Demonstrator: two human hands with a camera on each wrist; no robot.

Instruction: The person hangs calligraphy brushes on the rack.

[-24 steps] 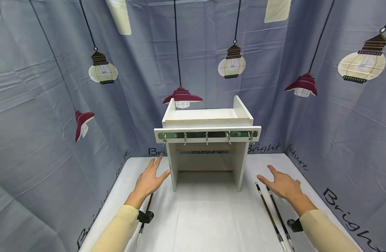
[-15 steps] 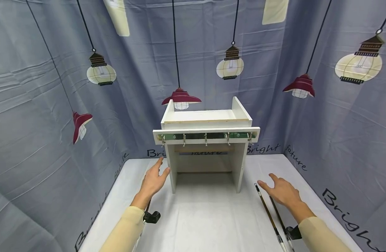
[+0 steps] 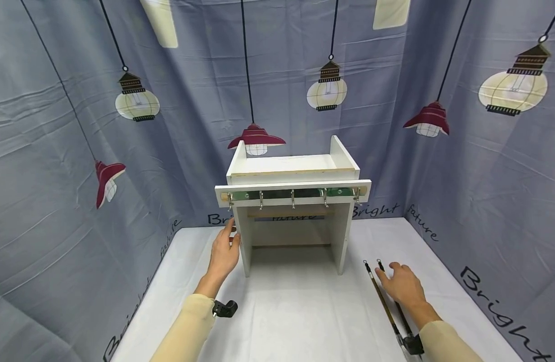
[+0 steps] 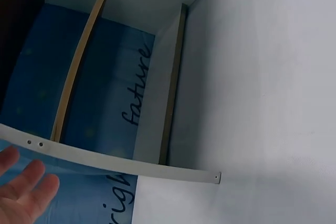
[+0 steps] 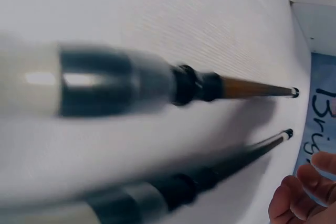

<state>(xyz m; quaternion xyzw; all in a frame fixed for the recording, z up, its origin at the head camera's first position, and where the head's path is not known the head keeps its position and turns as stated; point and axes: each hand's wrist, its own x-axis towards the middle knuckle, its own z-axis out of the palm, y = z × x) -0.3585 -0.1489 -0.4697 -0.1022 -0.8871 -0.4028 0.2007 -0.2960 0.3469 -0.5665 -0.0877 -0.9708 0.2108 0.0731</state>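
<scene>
Head view alone: 5 metal hooks [image 3: 293, 197] on the white shelf [image 3: 293, 177]

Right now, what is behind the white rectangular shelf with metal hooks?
A blue-grey fabric curtain with printed lamps and black lettering; the shelf covers part of the lettering.

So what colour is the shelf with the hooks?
The shelf is mainly white, clearest in the head view.

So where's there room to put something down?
The white table is bare in front of the rack, between the left sleeve and two brushes. Its top shelf looks free too. It's crowded right, with the right hand by those brushes.
</scene>
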